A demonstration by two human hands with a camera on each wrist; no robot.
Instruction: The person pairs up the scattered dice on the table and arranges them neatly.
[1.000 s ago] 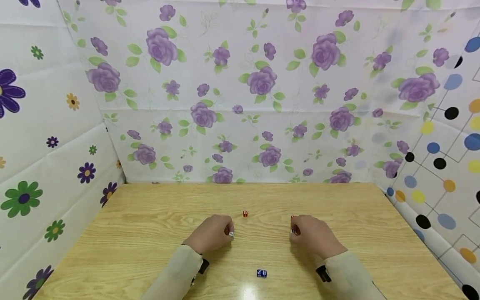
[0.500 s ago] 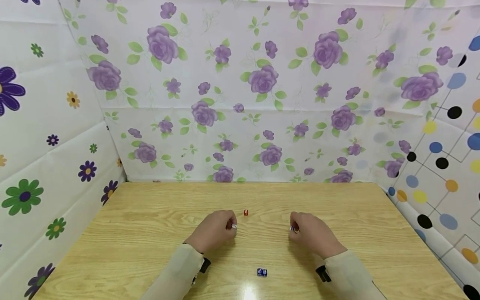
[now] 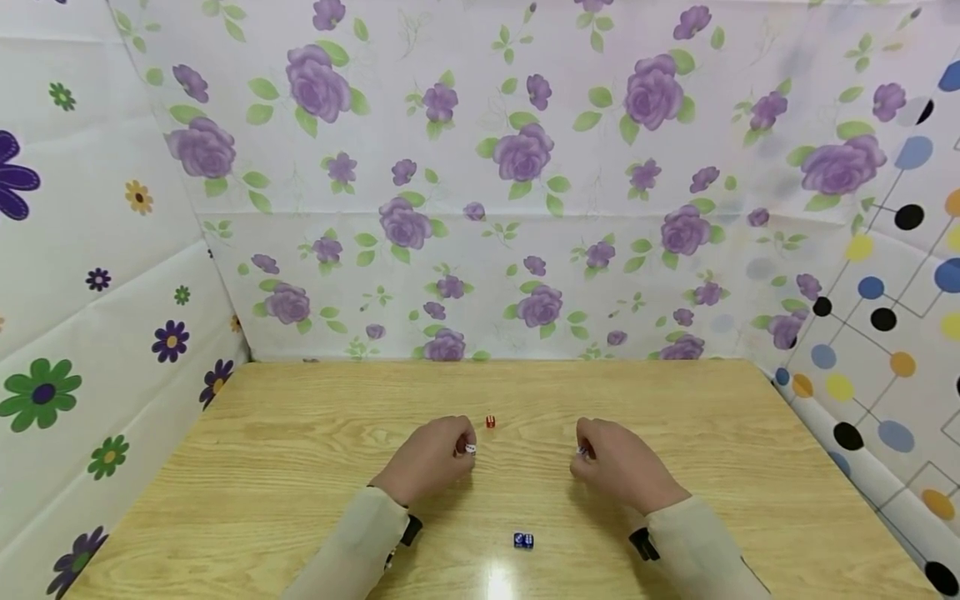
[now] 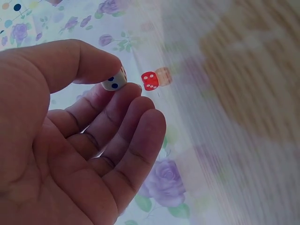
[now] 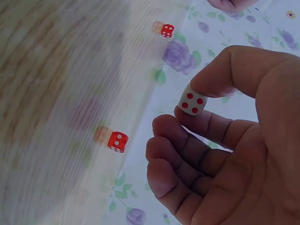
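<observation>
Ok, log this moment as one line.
left hand: pinches white die | right hand: pinches another white die | table: red die, separate red die, two blue dice side by side

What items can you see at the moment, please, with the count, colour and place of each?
Table: one, light wood, under everything
White dice: two, white with coloured dots, one pinched in the left hand, one in the right hand
Red dice: two, red with white dots, one beyond each hand
Blue dice: two, dark blue, side by side on the near part
Back cloth: one, white with purple roses, behind
Side cloths: two, white with flowers left, coloured dots right
Straps: two, black, at the wrists
Sleeves: two, beige, forearms
Hands: two, bare, over the wood
</observation>
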